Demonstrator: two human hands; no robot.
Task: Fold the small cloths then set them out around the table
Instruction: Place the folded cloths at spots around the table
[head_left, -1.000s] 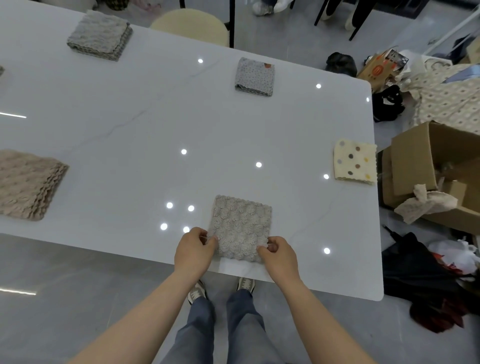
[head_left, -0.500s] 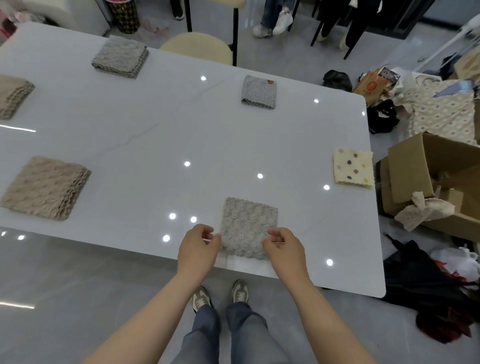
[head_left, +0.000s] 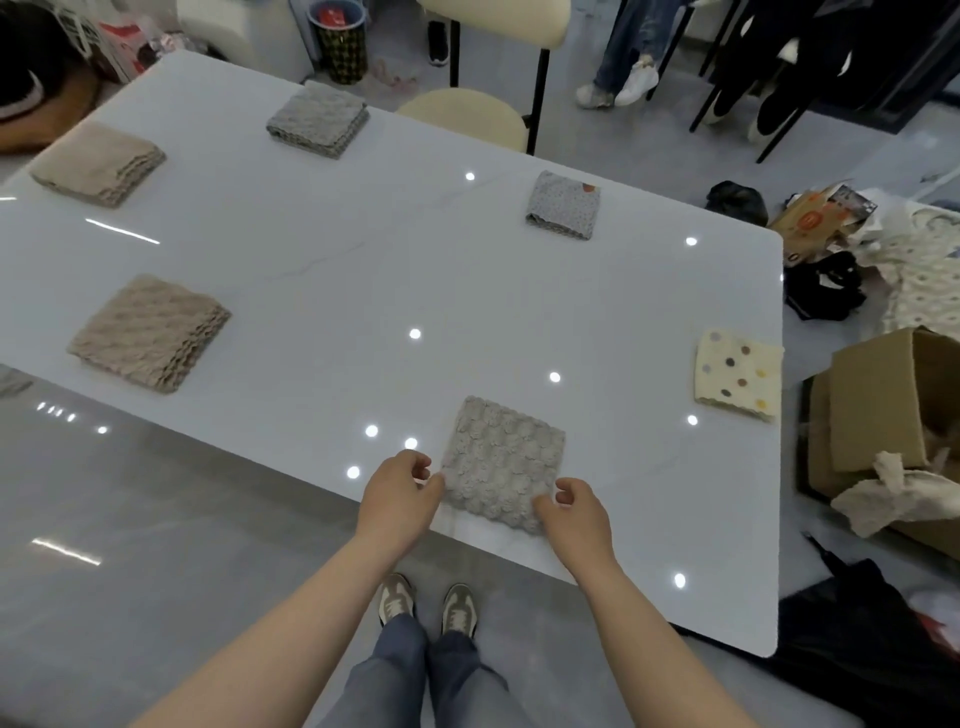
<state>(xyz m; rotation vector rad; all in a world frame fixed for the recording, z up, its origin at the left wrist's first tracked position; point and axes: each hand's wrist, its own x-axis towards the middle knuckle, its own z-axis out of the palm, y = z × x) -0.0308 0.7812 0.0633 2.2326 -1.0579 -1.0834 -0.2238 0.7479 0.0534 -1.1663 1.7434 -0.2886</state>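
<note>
A folded grey bumpy cloth (head_left: 501, 460) lies flat near the front edge of the white table (head_left: 363, 291). My left hand (head_left: 397, 496) hovers at its left corner, my right hand (head_left: 574, 514) at its lower right corner; both have loosely curled fingers and hold nothing. Other folded cloths lie around the table: a cream dotted cloth (head_left: 737, 374) at the right edge, a grey speckled cloth (head_left: 563, 205) at the far side, a grey cloth (head_left: 318, 119) far left, and two beige cloths (head_left: 148, 332) (head_left: 96, 163) on the left.
A cardboard box (head_left: 893, 410) with a crumpled cloth (head_left: 893, 499) sits on the floor to the right, among dark bags and clutter. A cream chair (head_left: 467, 117) stands at the far side. People's legs show at the top. My feet stand at the front edge.
Both hands let go of the grey bumpy cloth's near corners and drew back slightly. The view tilted up, showing more of the table's left side.
</note>
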